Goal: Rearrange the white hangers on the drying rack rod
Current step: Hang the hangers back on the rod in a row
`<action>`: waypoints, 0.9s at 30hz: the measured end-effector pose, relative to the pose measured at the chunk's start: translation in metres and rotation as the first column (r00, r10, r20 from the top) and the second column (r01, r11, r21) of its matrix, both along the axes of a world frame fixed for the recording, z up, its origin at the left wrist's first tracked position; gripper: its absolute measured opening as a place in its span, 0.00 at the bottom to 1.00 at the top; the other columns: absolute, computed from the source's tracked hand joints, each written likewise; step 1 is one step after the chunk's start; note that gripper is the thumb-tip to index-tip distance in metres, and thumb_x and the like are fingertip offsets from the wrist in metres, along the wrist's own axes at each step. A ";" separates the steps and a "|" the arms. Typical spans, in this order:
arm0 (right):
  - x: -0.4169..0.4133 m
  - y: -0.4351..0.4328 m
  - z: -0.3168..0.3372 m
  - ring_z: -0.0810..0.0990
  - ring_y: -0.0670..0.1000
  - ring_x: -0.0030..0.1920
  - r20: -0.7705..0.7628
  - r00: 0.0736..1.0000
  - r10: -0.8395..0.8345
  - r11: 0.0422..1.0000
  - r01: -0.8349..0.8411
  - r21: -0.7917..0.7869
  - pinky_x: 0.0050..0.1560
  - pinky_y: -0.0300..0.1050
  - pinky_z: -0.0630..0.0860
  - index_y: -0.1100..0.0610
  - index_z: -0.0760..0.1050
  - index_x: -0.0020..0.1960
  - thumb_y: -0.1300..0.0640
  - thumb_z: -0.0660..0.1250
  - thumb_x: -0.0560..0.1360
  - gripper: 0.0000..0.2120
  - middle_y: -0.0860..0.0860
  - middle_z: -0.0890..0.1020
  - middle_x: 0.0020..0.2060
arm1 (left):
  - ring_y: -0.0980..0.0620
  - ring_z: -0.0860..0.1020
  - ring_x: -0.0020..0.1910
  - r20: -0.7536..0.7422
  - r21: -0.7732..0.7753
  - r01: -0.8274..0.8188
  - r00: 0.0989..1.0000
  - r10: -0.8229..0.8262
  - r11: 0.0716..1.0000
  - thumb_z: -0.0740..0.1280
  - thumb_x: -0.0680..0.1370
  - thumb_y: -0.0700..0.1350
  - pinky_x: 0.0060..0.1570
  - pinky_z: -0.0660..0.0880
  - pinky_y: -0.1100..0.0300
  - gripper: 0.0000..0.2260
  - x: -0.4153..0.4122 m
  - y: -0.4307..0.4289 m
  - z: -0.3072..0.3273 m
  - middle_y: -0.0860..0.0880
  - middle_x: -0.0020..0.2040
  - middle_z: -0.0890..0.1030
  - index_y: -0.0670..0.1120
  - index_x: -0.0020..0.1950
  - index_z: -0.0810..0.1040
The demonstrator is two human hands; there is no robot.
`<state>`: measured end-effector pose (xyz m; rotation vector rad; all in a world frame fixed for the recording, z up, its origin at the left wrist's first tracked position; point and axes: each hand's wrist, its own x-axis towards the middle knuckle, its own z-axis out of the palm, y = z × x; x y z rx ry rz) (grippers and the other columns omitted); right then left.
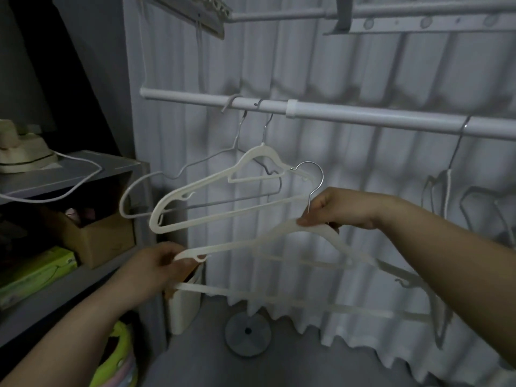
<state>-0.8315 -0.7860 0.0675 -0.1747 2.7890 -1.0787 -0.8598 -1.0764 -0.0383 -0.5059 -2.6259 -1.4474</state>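
Note:
A white rod (335, 114) runs across the middle of the view in front of a white curtain. I hold a white plastic hanger (279, 298) off the rod, below it. My right hand (337, 209) pinches its neck just under the metal hook. My left hand (156, 265) grips its left shoulder end. A second white hanger (201, 188) hangs tilted from the rod at centre left, with a thin grey wire hanger (156, 177) behind it. More hangers (446, 191) hang from the rod at the right.
A grey shelf unit (83, 169) stands at the left with a cardboard box (103, 238), a white cable and a green box on it. A round grey base (248, 335) sits on the floor below. A second rack bar (279, 15) runs overhead.

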 end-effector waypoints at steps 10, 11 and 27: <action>0.017 0.009 -0.004 0.74 0.42 0.23 -0.063 0.987 -0.149 0.987 0.144 -0.074 0.22 0.34 0.73 0.58 0.78 0.54 0.64 0.63 0.75 0.10 0.45 0.78 0.23 | 0.51 0.74 0.51 -0.037 -0.151 -0.010 0.999 0.005 0.989 0.67 0.74 0.43 0.55 0.69 0.59 0.18 -0.006 0.048 -0.011 0.47 0.61 0.73 0.44 0.63 0.72; 0.018 0.009 -0.004 0.74 0.43 0.23 -0.061 0.982 -0.176 0.982 0.171 -0.082 0.22 0.35 0.74 0.59 0.77 0.55 0.64 0.62 0.75 0.10 0.48 0.77 0.26 | 0.49 0.76 0.49 -0.010 -0.119 0.020 1.000 -0.021 0.993 0.66 0.75 0.44 0.52 0.71 0.59 0.16 -0.005 0.054 -0.012 0.49 0.57 0.75 0.45 0.62 0.73; 0.010 -0.005 0.011 0.74 0.45 0.16 -0.195 0.908 -0.370 0.929 0.356 -0.104 0.19 0.35 0.74 0.67 0.73 0.42 0.59 0.59 0.78 0.12 0.55 0.73 0.25 | 0.60 0.74 0.17 0.037 -0.049 0.420 0.908 -0.418 0.906 0.67 0.74 0.45 0.19 0.68 0.72 0.08 0.029 0.103 0.052 0.57 0.20 0.78 0.58 0.39 0.72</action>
